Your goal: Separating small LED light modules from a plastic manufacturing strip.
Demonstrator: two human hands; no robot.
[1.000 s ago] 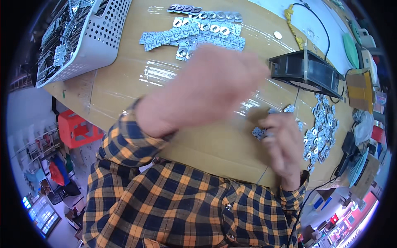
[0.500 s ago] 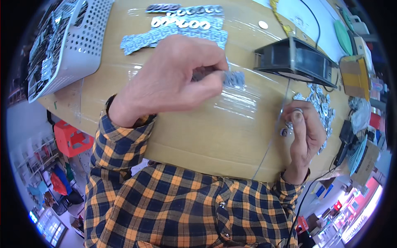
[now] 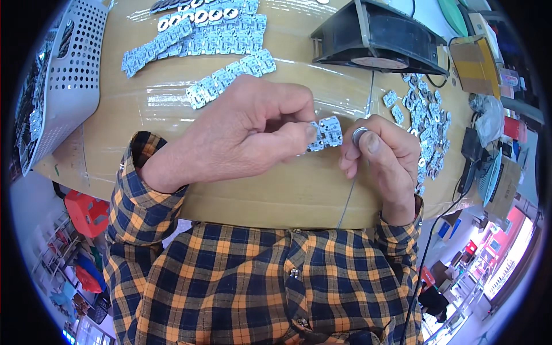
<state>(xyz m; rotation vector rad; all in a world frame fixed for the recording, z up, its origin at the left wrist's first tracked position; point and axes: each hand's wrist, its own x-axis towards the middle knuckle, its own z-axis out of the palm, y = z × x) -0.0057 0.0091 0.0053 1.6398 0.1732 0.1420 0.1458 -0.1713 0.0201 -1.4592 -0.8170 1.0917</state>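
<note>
My left hand [image 3: 241,129] is closed in a pinch on a strip of small circuit boards [image 3: 330,132]. The strip's pale end sticks out to the right past the thumb; the rest is hidden by the fingers. Just right of that end, my right hand [image 3: 386,164] pinches a small round silver-rimmed part [image 3: 359,135] between thumb and forefinger. Its other fingers are curled, and whether they hold more cannot be seen. Another board strip [image 3: 233,75] lies slantwise on the table beyond my left hand.
More board strips [image 3: 224,41], some bearing round parts, lie at the back left. A white perforated basket [image 3: 77,63] stands far left. At the right are a heap of small round parts [image 3: 428,121], a black fan [image 3: 374,34] and a cardboard box [image 3: 474,64].
My right hand has moved left, close to the strip in my left hand. The strip's end shows more clearly now. The whole view has shifted, and the heap at the right is more visible.
</note>
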